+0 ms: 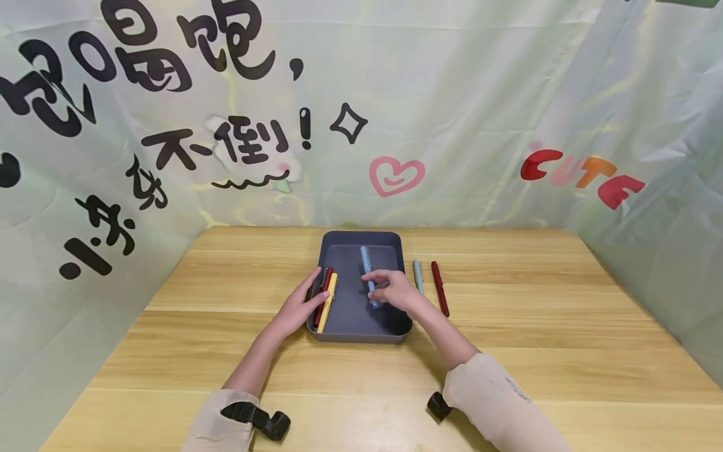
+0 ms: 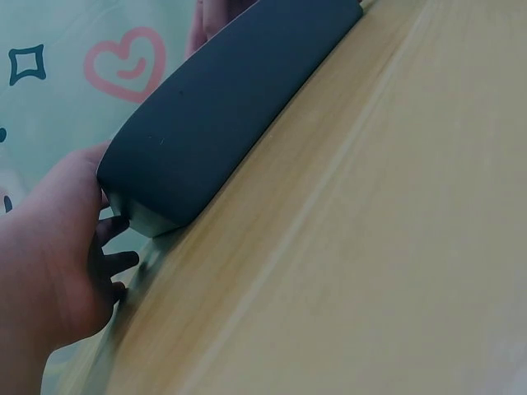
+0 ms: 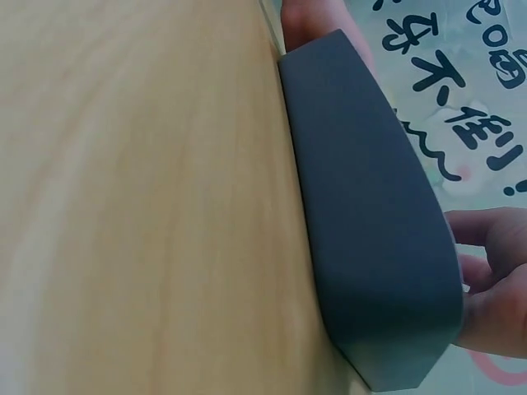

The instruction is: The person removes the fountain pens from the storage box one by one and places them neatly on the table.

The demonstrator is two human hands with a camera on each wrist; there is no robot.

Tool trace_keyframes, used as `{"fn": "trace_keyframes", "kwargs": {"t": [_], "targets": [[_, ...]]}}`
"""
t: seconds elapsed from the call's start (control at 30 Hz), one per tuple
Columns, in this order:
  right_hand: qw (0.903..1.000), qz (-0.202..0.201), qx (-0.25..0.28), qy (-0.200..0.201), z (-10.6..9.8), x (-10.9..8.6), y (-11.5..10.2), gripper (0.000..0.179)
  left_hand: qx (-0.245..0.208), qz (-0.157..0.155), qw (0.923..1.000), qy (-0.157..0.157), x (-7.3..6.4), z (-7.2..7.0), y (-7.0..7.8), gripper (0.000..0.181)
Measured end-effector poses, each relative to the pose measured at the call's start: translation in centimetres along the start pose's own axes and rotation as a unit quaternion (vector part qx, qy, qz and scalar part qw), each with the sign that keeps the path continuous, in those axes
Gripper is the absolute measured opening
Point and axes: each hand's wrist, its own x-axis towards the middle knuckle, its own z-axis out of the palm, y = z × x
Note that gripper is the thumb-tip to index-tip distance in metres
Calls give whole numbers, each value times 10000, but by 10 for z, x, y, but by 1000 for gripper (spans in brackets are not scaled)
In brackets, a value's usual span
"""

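Note:
A dark grey tray (image 1: 351,323) lies on the table. My left hand (image 1: 295,309) holds its left side, with the thumb over the rim by the pens and the other fingers outside the wall (image 2: 198,123). Inside, along that left side, lie a dark red pen (image 1: 319,309) and a yellow pen (image 1: 324,320). Between thumb and fingers my right hand (image 1: 400,292) pinches a light blue pen (image 1: 365,256) above the tray's middle. Whether that pen touches the tray floor I cannot tell. In the right wrist view, the tray wall hides the pen and part of the right hand (image 3: 498,280).
Right of the tray, a pale blue pen (image 1: 417,270) and a dark red pen (image 1: 440,289) lie on the wooden table (image 1: 508,326). A printed cloth (image 1: 474,113) hangs behind and at both sides. Black wrist cameras (image 1: 277,425) sit at both sleeves.

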Motion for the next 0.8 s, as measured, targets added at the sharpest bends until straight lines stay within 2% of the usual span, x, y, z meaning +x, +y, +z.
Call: {"fn": "trace_keyframes", "kwargs": {"t": [0.4,0.8], "targets": [[9997,-228,-10,-103,-16,-10,-9,39,-1,81,10000,-30,1,-2,-1,66],[9995,-262,-16,-190,-41,-25,-6,39,-63,42,10000,-35,0,0,0,67]]}}
